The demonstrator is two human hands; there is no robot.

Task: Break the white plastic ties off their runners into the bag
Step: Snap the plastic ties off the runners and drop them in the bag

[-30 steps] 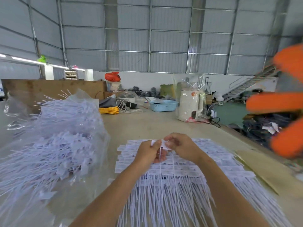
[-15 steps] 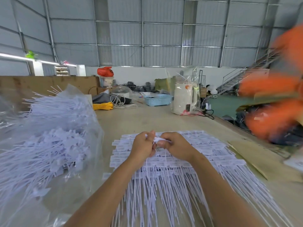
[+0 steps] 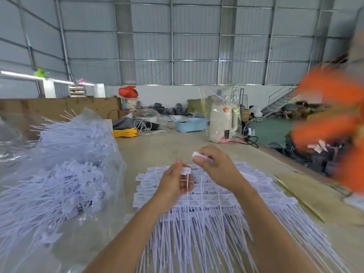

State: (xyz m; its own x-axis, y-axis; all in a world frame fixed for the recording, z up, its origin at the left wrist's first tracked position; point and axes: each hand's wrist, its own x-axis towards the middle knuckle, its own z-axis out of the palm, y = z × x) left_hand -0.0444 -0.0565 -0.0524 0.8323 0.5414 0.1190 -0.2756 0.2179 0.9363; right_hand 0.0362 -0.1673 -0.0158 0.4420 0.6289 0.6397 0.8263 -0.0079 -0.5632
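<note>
Pinching one white tie head [image 3: 186, 170] between thumb and fingertips, the left hand [image 3: 173, 184] holds its thin tail hanging down over the stack, while the right hand [image 3: 214, 166], raised a little higher and just apart, grips another small white tab [image 3: 197, 154] in curled fingers. Both sit above the spread of unbroken ties [image 3: 206, 196] lying on the table [image 3: 157, 146]. Judging by that spread, a large share is left to do; the clear bag [image 3: 65, 174] on the left, bulging with loose ties, suggests much is already done. Whether the two pieces in hand are fully parted cannot be told, as the fingers cover the joint. The runners themselves are hard to pick out among the overlapping heads. The bag's mouth is hard to make out, and an orange shape [image 3: 331, 123] at the right is blurred beyond reading.
</note>
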